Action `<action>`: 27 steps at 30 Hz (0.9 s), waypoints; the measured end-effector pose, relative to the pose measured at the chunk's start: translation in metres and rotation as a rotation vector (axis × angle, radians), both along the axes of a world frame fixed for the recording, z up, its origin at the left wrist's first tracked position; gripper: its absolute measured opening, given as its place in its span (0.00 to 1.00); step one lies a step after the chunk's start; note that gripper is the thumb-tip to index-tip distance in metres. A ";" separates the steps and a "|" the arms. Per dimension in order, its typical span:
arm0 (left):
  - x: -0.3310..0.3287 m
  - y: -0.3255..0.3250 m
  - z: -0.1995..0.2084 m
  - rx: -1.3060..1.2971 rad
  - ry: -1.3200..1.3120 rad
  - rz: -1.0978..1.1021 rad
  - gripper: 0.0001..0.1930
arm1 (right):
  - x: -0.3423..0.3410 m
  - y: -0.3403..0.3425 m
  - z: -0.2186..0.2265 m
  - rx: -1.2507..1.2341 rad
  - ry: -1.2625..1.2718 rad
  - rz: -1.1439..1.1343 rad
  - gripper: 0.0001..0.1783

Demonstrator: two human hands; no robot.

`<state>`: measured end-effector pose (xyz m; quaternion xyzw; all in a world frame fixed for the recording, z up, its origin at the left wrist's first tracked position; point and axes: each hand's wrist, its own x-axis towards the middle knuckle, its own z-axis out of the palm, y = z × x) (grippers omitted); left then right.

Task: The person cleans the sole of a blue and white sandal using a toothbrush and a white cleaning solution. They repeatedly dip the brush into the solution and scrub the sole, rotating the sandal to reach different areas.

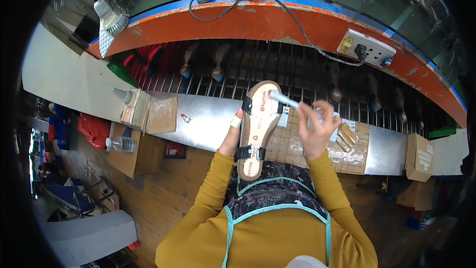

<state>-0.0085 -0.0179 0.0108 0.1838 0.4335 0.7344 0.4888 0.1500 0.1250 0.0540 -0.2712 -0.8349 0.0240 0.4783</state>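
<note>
Head view: at frame centre, the left hand (pixel 231 140) grips the edge of a brown-soled, black-strapped cream sandal (pixel 255 128). The right hand (pixel 317 131) pinches a slim white stick-shaped tool (pixel 285 100), tip at the sandal's upper end. Surface touch-up seems underway; the next move calls for a steady sandal and light strokes.

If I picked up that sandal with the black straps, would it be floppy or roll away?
The sandal probably feels fairly stiff, since its thick sole looks straight in the left hand. The black straps might bend more, because they look thinner than the sole. It's unlikely to roll, being long and broad.
</note>
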 end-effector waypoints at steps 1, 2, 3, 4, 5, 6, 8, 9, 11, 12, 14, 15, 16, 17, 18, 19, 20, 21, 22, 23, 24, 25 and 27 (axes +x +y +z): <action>-0.009 0.000 -0.009 0.013 -0.008 0.002 0.41 | 0.000 -0.005 -0.012 0.041 0.033 0.055 0.09; -0.013 0.001 -0.017 0.025 -0.026 0.001 0.41 | 0.004 -0.012 -0.021 -0.141 0.046 0.140 0.08; -0.015 0.001 -0.019 -0.002 0.003 0.027 0.41 | 0.010 -0.020 -0.027 -0.318 0.057 0.225 0.08; -0.018 0.003 -0.020 0.011 -0.036 0.037 0.41 | 0.013 -0.024 -0.033 -0.495 0.068 0.310 0.08; -0.019 0.004 -0.020 0.021 -0.077 0.049 0.41 | 0.013 -0.022 -0.046 -0.780 0.133 0.401 0.10; -0.019 0.005 -0.022 0.031 -0.122 0.057 0.41 | 0.014 -0.017 -0.059 -1.065 0.199 0.486 0.12; -0.016 0.009 -0.033 -0.090 -0.176 0.187 0.45 | 0.018 -0.019 -0.082 -1.360 0.306 0.611 0.17; -0.014 0.014 -0.032 -0.100 -0.197 0.233 0.45 | 0.016 -0.029 -0.086 -1.364 0.347 0.646 0.20; -0.008 0.019 -0.039 -0.119 -0.199 0.271 0.48 | 0.006 -0.040 -0.081 -1.314 0.389 0.726 0.28; 0.001 0.025 -0.018 -0.197 -0.143 0.255 0.53 | 0.001 -0.044 -0.075 -1.259 0.388 0.767 0.32; -0.002 0.027 -0.033 -0.216 -0.152 0.177 0.55 | -0.003 -0.040 -0.085 -1.282 0.384 0.620 0.33; -0.002 0.028 -0.037 -0.223 -0.151 0.150 0.55 | -0.006 -0.034 -0.084 -1.298 0.397 0.557 0.33; -0.002 0.029 -0.040 -0.230 -0.149 0.125 0.55 | -0.009 -0.029 -0.082 -1.313 0.409 0.496 0.33; -0.002 0.029 -0.041 -0.236 -0.148 0.103 0.56 | -0.008 -0.018 -0.083 -1.310 0.348 0.402 0.31; -0.005 0.029 -0.046 -0.269 -0.131 0.063 0.55 | -0.008 -0.009 -0.083 -1.441 0.444 0.388 0.30; -0.009 0.028 -0.052 -0.301 -0.114 0.025 0.55 | -0.010 0.001 -0.083 -1.572 0.541 0.371 0.29; -0.013 0.029 -0.050 -0.333 -0.093 -0.014 0.55 | -0.015 0.010 -0.081 -1.700 0.642 0.353 0.28; -0.014 0.028 -0.046 -0.325 -0.055 -0.046 0.53 | -0.021 0.019 -0.082 -1.750 0.757 0.351 0.27; -0.014 0.029 -0.043 -0.317 -0.013 -0.024 0.51 | -0.024 0.029 -0.092 -1.716 0.766 0.297 0.27; -0.015 0.030 -0.042 -0.308 0.032 -0.004 0.49 | -0.029 0.042 -0.107 -1.677 0.779 0.245 0.27; -0.017 0.028 -0.042 -0.305 0.081 0.015 0.47 | -0.035 0.049 -0.111 -1.643 0.798 0.193 0.27; -0.021 0.026 -0.042 -0.299 0.077 0.028 0.43 | -0.042 0.056 -0.114 -1.572 0.719 0.116 0.30; -0.028 0.019 -0.042 -0.308 0.058 0.066 0.43 | -0.059 0.073 -0.135 -1.370 0.587 -0.006 0.33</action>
